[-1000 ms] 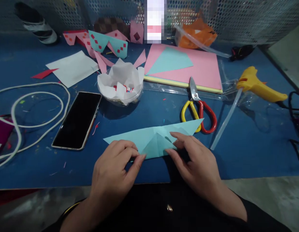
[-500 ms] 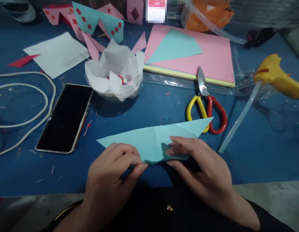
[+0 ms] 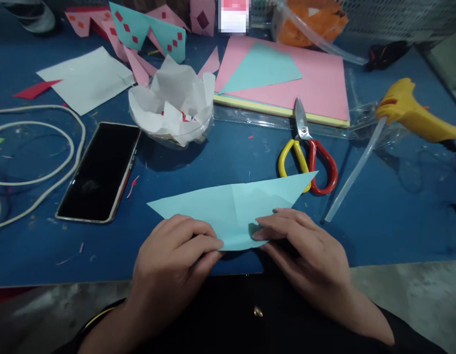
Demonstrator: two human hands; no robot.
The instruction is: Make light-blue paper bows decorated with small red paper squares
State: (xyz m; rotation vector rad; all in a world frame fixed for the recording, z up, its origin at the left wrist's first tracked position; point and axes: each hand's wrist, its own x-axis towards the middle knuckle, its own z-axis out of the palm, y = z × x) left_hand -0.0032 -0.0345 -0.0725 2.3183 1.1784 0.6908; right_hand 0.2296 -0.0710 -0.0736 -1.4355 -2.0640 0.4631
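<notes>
A light blue sheet of paper (image 3: 228,209) lies near the table's front edge, its two pointed corners reaching out left and right. A faint crease runs down its middle. My left hand (image 3: 176,260) pinches the near edge between thumb and fingers. On the other side, my right hand (image 3: 305,255) grips the same edge, thumb beneath and fingers on top. The paper's right tip overlaps the handles of scissors (image 3: 323,167) with one yellow and one red grip. Parts of the near corners are hidden under my hands.
Left are a phone (image 3: 100,172) and a white cable (image 3: 78,142). Behind stand a paper-lined bowl (image 3: 146,115) with scraps and a stack of coloured paper (image 3: 323,88). A yellow glue gun (image 3: 408,110) with a glue stick lies right. Decorated paper shapes (image 3: 139,29) are at the back.
The near edge of the blue paper, curled up before, now lies flatter, and my left fingertips rest on top of it. The whole view has shifted slightly.
</notes>
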